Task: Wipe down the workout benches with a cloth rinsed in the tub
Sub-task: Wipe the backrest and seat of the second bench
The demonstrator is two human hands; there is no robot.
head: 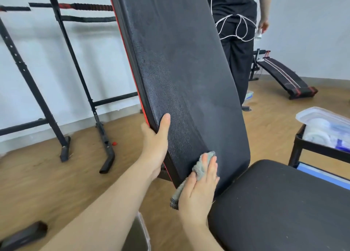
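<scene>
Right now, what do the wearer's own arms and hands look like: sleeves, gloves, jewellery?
Both forearms are bare to the frame edge; no sleeve shows. The left hand and right hand wear no gloves, rings, watch or bands.

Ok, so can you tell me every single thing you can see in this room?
backrest pad: one, black with a red edge, tilted up in the middle
seat pad: one, black, lower right
cloth: one, grey, against the bottom of the backrest pad
tub: one corner showing, pale grey, bottom edge
rack: one, black, on the left
sit-up board: one, black with stripes, low down, far right
plastic box: one, clear, at the right edge
other person: one, in black clothes, behind the backrest pad
left hand: one, grips the backrest pad's left edge
right hand: one, presses the cloth with straight fingers
</scene>
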